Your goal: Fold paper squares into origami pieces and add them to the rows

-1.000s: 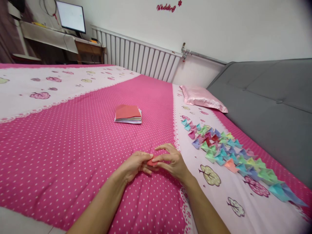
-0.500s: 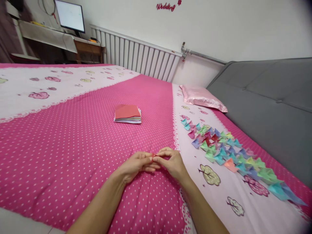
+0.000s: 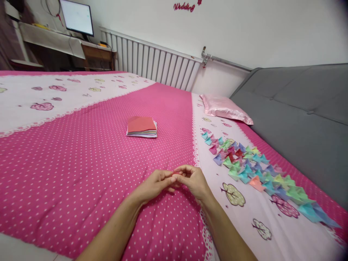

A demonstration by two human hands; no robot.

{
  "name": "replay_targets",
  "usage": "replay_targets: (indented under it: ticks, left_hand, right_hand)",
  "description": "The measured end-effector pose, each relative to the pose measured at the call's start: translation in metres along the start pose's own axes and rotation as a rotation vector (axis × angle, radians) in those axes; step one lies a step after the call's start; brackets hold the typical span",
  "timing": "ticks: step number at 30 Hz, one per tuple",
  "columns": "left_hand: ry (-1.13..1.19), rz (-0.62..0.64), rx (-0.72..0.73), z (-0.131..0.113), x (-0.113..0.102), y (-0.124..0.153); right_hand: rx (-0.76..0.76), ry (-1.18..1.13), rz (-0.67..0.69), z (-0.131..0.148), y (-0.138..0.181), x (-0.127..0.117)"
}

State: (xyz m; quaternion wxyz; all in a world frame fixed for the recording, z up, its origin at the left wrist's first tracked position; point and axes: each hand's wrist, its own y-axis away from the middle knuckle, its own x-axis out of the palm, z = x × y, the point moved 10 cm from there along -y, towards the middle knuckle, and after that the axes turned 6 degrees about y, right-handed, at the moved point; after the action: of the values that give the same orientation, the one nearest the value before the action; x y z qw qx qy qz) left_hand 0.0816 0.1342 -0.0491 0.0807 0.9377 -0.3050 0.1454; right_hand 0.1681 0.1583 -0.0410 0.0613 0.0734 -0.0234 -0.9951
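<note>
Between the fingertips of my left hand (image 3: 157, 184) and my right hand (image 3: 191, 178) is a small folded piece of red paper (image 3: 176, 173). Both hands are closed on it, thumbs and fingers pinching from either side, so most of the paper is hidden. They are just above the pink dotted bedspread (image 3: 89, 174). A stack of coloured paper sheets (image 3: 141, 125), red on top, lies farther off on the bed. To the right, several folded paper boats (image 3: 246, 172) in many colours stand in rows on the white band.
A pink satin pillow (image 3: 225, 108) rests beside the grey padded headboard (image 3: 296, 101). Beyond the bed stand a white radiator (image 3: 149, 54) and a desk (image 3: 51, 40) with a lit monitor (image 3: 77, 19).
My hands have shifted slightly right and closed further around the red paper, so less of it shows. The paper stack and boats stay where they were.
</note>
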Motion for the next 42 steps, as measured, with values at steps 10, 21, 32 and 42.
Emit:
replay_targets:
  ticks: [10, 21, 32, 42]
  left_hand:
    - [0.025, -0.286, 0.025, 0.004, -0.025, -0.002]
    - [0.103, -0.415, 0.166, -0.011, -0.033, -0.001]
    - [-0.122, -0.435, 0.308, -0.029, -0.038, 0.005]
    - [-0.214, -0.390, 0.322, -0.038, -0.021, 0.009]
  right_hand:
    - [0.089, -0.157, 0.035, -0.003, 0.002, 0.004]
    - [0.300, -0.632, 0.104, -0.036, -0.004, 0.026]
    - [0.321, -0.777, 0.149, -0.032, -0.001, 0.037]
    - [-0.005, -0.359, -0.112, -0.006, -0.001, 0.009]
